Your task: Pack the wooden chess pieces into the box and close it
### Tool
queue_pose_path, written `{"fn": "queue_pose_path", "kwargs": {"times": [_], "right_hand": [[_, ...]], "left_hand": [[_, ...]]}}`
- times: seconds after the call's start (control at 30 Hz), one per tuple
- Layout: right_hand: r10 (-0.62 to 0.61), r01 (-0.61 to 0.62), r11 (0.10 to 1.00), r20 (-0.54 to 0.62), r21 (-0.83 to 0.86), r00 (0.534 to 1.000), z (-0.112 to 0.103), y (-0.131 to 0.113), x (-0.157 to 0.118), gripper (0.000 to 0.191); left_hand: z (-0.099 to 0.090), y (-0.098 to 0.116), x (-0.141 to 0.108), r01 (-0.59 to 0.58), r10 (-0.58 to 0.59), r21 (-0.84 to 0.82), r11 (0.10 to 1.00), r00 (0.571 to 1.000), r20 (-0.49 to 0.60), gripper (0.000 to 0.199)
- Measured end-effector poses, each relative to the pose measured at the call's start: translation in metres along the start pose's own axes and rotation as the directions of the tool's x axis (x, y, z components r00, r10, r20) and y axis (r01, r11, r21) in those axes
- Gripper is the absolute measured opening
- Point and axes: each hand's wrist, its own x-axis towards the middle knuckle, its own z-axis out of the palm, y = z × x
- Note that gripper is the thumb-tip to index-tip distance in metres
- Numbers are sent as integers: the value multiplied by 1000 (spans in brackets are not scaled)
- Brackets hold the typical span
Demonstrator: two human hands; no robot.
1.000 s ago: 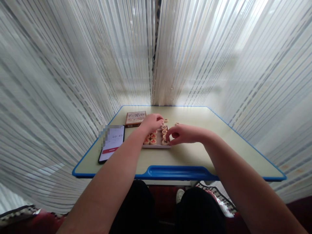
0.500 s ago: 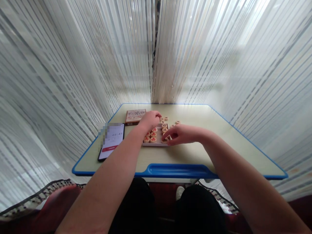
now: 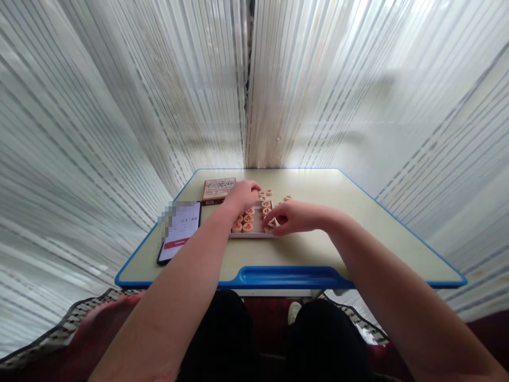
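Observation:
A shallow box tray lies on the table and holds round wooden pieces. Red-marked pieces fill its left part, and dark-marked pieces form a column along its right side. My right hand is at the tray's right edge, its fingers bent around a dark-marked piece in the near right corner. My left hand hovers over the tray's far left side with curled fingers; whether they hold anything is hidden. Beyond the tray lie several loose pieces.
A printed box lid lies at the back left. Nearer, a phone shows a running timer. One loose piece lies beyond my right hand. The table has a blue rim and a blue front groove.
The whole view has shifted slightly. My right fingers have moved a little at the corner piece, which shows more now. My left hand keeps nearly the same pose.

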Motion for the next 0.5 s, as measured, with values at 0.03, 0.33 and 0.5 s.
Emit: {"fn": "queue_pose_path", "kwargs": {"times": [0.03, 0.33, 0.5], "right_hand": [[-2, 2, 1000, -1, -3, 1000, 0, 0, 0, 32], [-11, 11, 1000, -34, -11, 999, 3, 2, 3, 36], [-18, 18, 1000, -8, -1, 1000, 3, 1, 2, 35]], "left_hand": [[0, 0, 0, 2, -2, 5, 1000, 1000, 3, 28], [-3, 4, -4, 0, -1, 62, 998, 1000, 18, 28], [-3, 6, -4, -7, 4, 92, 996, 999, 33, 28]]}}
